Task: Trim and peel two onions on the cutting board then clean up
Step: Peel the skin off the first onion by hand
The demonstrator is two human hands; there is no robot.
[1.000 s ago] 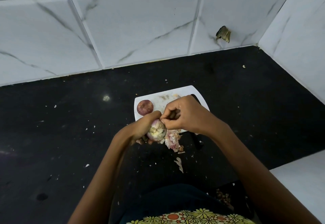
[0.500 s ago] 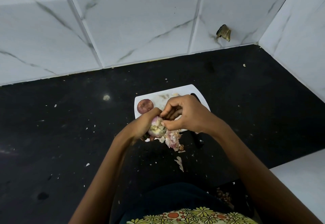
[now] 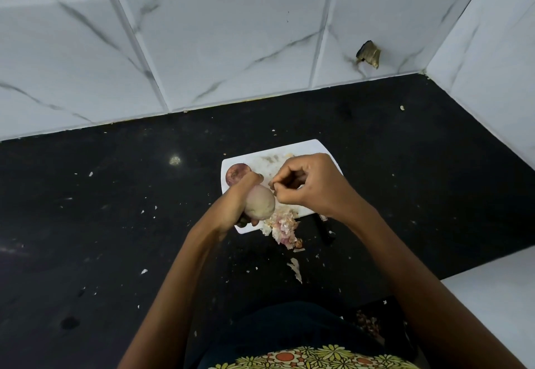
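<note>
Single head-worn wide-angle view, looking forward and down.
Camera sits close above the black worktop [image 3: 115, 224], facing the tiled wall [image 3: 217, 35] and right-hand corner; both forearms enter from the bottom edge.

White cutting board [image 3: 315, 148] on speckled black counter [image 3: 115, 224], pale peeled onion [image 3: 260, 202], purple onion [image 3: 236, 174], grey-veined white tiles [image 3: 217, 35].

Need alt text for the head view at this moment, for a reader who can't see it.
The left hand grips a pale peeled onion over a white cutting board while the right hand pinches a scrap of skin. A dark red onion sits on the board; pinkish peelings spill onto the black countertop.
</note>
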